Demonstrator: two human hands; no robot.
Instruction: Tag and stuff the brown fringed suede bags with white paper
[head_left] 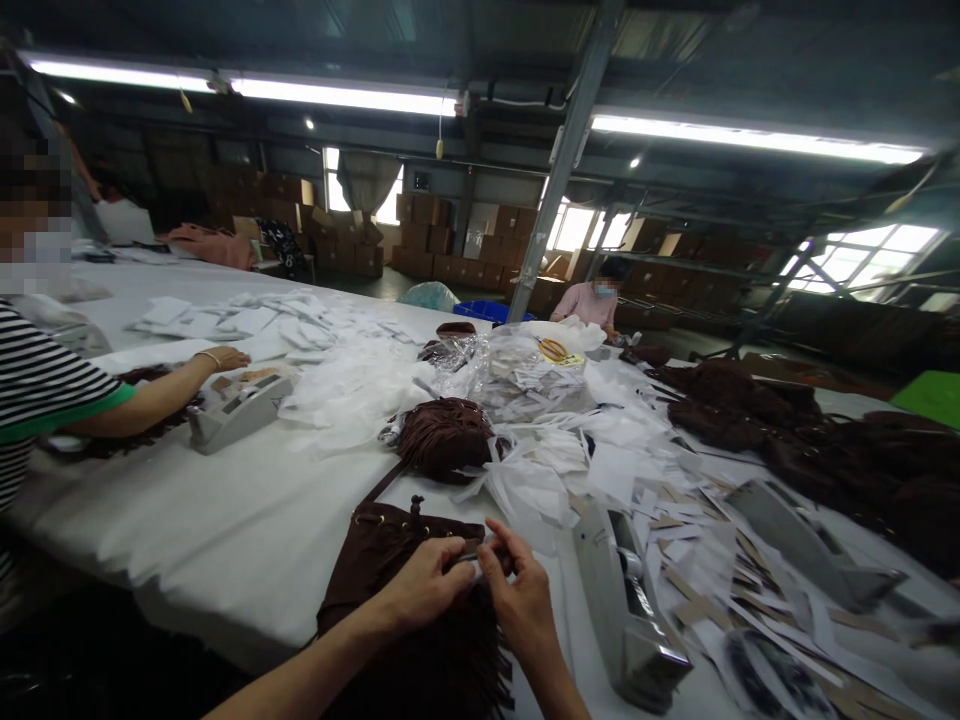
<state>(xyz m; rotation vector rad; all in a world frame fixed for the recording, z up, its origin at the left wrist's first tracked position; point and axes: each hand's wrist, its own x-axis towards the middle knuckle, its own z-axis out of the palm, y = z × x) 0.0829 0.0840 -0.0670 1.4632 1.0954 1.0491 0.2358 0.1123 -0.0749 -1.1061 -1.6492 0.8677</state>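
A dark brown fringed drawstring bag [379,580] with metal eyelets lies at the table's front edge, below my hands. My left hand [427,585] pinches thumb to finger at the bag's upper right corner. Facing it, my right hand [517,580] is closed with thumb and fingers together at the same spot. Between the fingertips is a small dark piece with a pale bit on it; what it is I cannot make out. Just beyond lies a second brown fringed bag [446,438]. A grey tape dispenser [626,610] stands right of my right hand.
Paper and card strips [705,560] cover the right side, with another tape dispenser [802,540] and a heap of brown bags [825,440]. Yellow-handled scissors [553,349] lie on wrapped papers. At left, a co-worker's arm [157,400] reaches over a dispenser [240,410]. Another person [589,303] is behind.
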